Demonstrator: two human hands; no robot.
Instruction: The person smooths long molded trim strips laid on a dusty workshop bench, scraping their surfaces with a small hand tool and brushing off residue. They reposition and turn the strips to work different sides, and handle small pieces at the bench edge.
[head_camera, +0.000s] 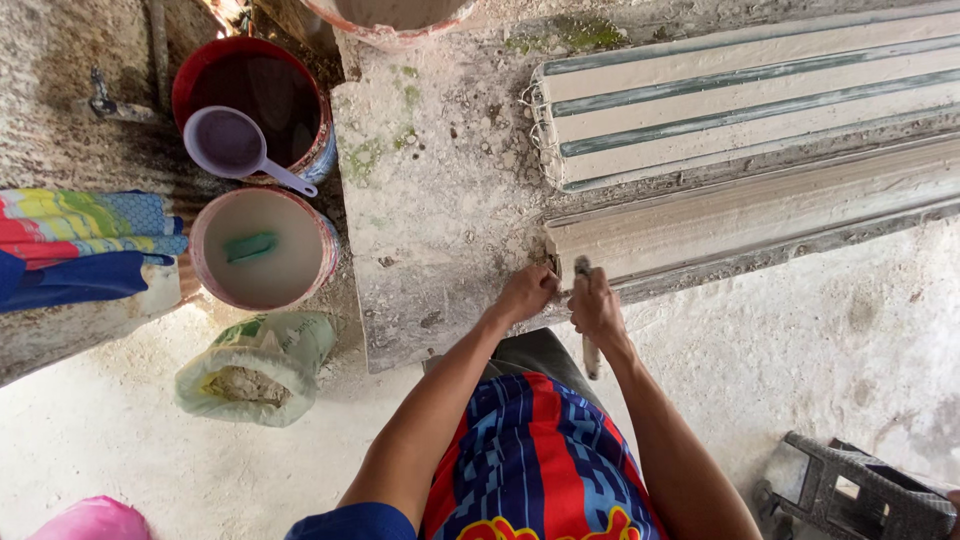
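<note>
The right hand (597, 305) is closed in a fist around a slim tool (586, 318) whose pale handle pokes out below the fist toward the person and whose working end meets the near left end of a long plaster moulding (760, 215). The left hand (525, 293) sits just beside it, fingers pinched narrow against that same end corner; whether it grips anything I cannot tell. Both hands are at the moulding's end, the right a little nearer its face. The moulding's long axis runs away from the hands to the right, rising slightly across the view, so nearly all of its length lies on the right hand's side. Its surface looks chalky, ribbed with shallow steps. Beyond it lies a second moulded length (740, 95) with grey-green stripes and loose fibres at its end. Both rest on a rough concrete slab (430, 200) spotted with moss. Left of the slab stand a bucket of pale slurry (262, 250), a red bucket (250, 95) with a lilac scoop (235, 145), and an open sack of powder (255, 372).
</note>
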